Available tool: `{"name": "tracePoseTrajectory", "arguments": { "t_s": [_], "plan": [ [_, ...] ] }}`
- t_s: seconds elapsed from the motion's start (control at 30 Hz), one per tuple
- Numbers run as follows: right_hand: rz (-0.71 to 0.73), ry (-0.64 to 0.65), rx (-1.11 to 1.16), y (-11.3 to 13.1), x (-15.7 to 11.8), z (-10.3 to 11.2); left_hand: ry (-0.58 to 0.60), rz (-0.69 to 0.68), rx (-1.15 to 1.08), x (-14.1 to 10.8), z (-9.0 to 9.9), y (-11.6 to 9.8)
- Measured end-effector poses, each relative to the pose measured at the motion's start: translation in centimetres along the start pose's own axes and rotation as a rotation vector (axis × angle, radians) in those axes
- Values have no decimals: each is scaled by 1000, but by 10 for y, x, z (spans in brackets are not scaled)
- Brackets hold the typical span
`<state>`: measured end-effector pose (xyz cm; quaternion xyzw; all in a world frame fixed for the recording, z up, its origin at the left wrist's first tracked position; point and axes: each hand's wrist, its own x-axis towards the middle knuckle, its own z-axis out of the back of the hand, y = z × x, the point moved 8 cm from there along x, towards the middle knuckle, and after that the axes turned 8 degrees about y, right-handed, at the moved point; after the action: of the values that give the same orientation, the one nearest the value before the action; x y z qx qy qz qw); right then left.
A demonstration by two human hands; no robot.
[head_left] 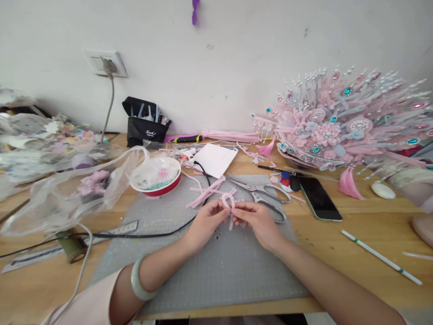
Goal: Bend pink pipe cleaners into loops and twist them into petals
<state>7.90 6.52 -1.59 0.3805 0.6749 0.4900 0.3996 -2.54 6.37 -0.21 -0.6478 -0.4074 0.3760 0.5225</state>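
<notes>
A pale pink pipe cleaner (228, 198), bent into a loop with its ends hanging down, is pinched between both hands. My left hand (210, 221) grips it from the left with thumb and forefinger. From the right, my right hand (257, 222) pinches it near the crossing, its other fingers curled. Both hands hover over a grey cutting mat (203, 275). Just beyond the fingers lie several loose pink pipe cleaners (203, 195). Large metal scissors (257, 189) rest close to my right hand with their blades apart.
A red-and-white bowl (158, 191) and clear plastic bags (117, 194) stand on the left. Black cable (149, 234) crosses the mat. To the right lie a phone (320, 198), a white pen (380, 256) and a beaded pink headdress (338, 126). A black pouch (145, 128) stands by the wall.
</notes>
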Motion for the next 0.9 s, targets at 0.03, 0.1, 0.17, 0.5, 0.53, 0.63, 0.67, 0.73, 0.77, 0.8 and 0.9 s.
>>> {"name": "tracePoseTrajectory", "arguments": {
  "t_s": [0.03, 0.1, 0.17, 0.5, 0.53, 0.63, 0.67, 0.73, 0.77, 0.8, 0.9],
  "plan": [
    [2, 6, -13, 1, 0, -1, -3, 2, -1, 0, 1, 1],
    [4, 12, -42, 3, 0, -2, -5, 5, -8, 0, 1, 1],
    [1, 14, -62, 3, 0, -2, -5, 9, -21, 0, 1, 2],
    [-17, 30, -79, 0, 1, -4, -13, -1, -166, 3, 9, 4],
    [-19, 33, -77, -1, 1, -5, 0, 3, -193, 3, 8, 4],
    [-28, 41, -71, -3, 1, -6, 45, 18, -282, 3, 4, 6],
    [-32, 42, -69, -4, 1, -7, 56, 25, -315, 3, 3, 7],
    [-43, 48, -70, -6, 1, -7, 61, 40, -378, 3, 2, 10],
    [-48, 51, -72, -6, 1, -7, 56, 45, -405, 4, 3, 11],
    [-54, 55, -74, -7, 1, -8, 46, 50, -432, 4, 4, 12],
    [-68, 64, -83, -8, 0, -9, 26, 68, -508, 6, 5, 14]
  ]
}}
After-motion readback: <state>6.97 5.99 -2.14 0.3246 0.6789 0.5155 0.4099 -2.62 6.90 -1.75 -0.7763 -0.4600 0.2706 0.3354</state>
